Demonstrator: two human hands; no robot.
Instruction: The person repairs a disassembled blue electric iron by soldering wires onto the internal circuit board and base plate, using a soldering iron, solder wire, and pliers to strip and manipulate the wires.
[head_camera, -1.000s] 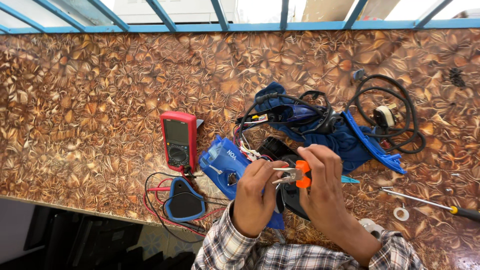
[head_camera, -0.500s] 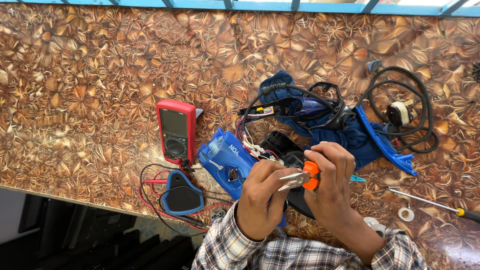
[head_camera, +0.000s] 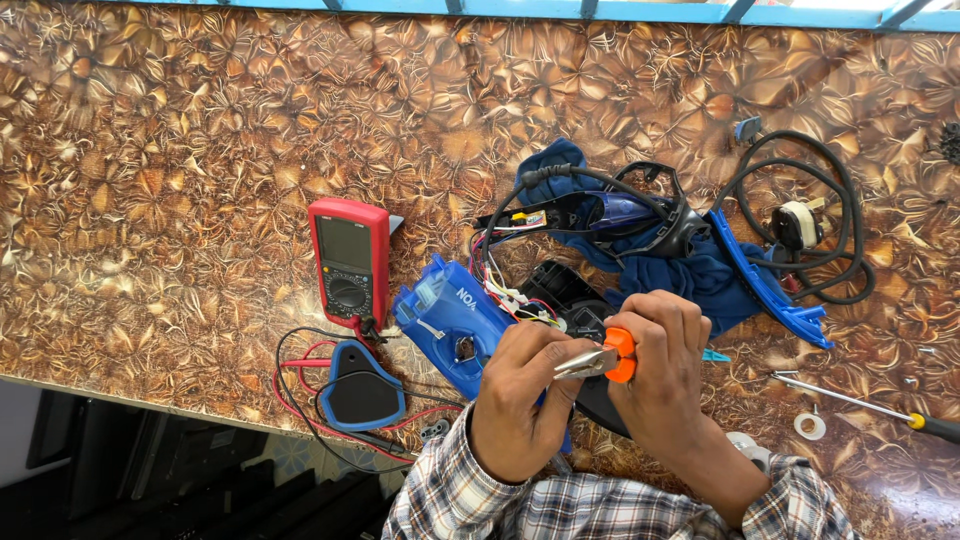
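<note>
Bright, even daylight from the window side at the top; soft glare across the glossy table (head_camera: 180, 150); short, faint shadows; sharp throughout, slight wide-angle bending near the edges

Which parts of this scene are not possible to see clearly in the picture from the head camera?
- Tips of the orange-handled pliers: head view, covered by the left hand.
- What the pliers grip: hidden between the left hand and the right hand.
- Black part under the hands: mostly covered by both hands.
- Screwdriver: handle cut off by the right edge.
- Multimeter screen: too small to read.
</note>
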